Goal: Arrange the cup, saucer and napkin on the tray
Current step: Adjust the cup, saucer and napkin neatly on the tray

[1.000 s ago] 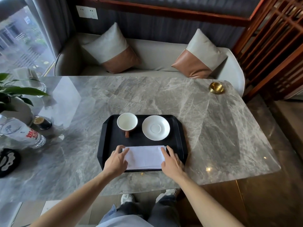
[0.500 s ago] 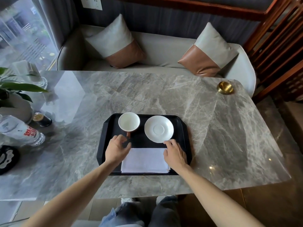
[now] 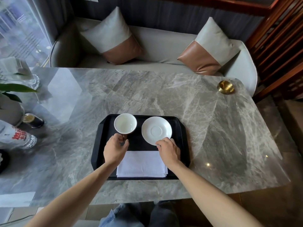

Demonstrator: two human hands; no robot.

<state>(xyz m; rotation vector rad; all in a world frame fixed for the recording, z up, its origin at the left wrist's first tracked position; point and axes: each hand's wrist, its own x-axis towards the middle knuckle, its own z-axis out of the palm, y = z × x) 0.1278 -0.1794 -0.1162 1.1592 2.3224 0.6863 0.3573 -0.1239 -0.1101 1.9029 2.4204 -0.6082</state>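
On the black tray [image 3: 182,136], your left hand [image 3: 114,149] curls at the cup [image 3: 125,123] handle and your right hand [image 3: 168,150] pinches the saucer [image 3: 156,130] rim; the napkin [image 3: 141,164] lies between your wrists. The tray sits on a grey marble table [image 3: 164,95] facing a cushioned bench [image 3: 160,45]

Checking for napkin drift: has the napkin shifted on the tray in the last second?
No. The white napkin keeps its spot at the black tray's near edge; only the camera view moved.

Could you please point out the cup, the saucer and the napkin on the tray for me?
cup [image 3: 125,123], head view, its white inside.
saucer [image 3: 156,130], head view, its centre well.
napkin [image 3: 142,164], head view, its flat middle.
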